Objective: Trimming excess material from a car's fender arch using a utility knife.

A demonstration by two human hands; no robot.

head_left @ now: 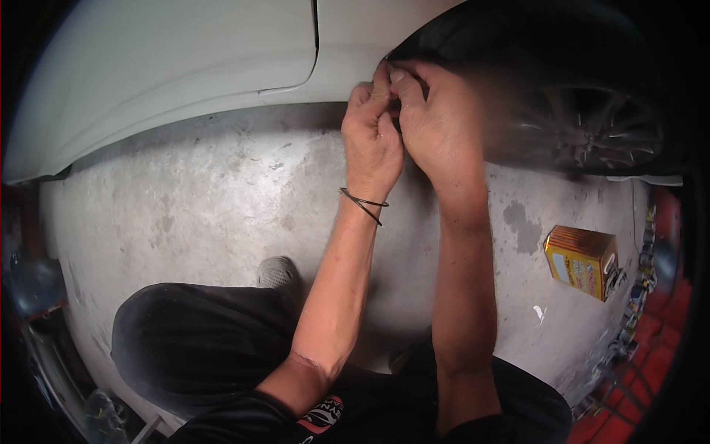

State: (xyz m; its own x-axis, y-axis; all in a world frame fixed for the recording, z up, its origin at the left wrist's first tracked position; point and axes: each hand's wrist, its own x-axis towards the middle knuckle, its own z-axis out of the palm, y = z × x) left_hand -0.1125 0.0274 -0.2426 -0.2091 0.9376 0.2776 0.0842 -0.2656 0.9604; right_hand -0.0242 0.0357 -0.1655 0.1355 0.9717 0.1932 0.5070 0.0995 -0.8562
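A white car's body panel (200, 59) fills the upper left, and its dark wheel arch (444, 37) curves up at the right. At the front lower corner of that arch, my two hands meet with their fingertips almost touching. My left hand (372, 137) is closed, thumb and fingers pinched together at the panel's edge, a dark band round its wrist. Close beside it, my right hand (444, 118) is also pinched, thumb against fingers, partly inside the arch. Whatever lies between the fingertips is too small or hidden to make out.
A spoked wheel (584, 133) sits in the arch, right of my hands. On the concrete floor (214, 200) stands a yellow-and-brown rectangular can (583, 260). Several small items line the red shelving (651, 333) at the far right. My bent knee (192, 340) is at lower left.
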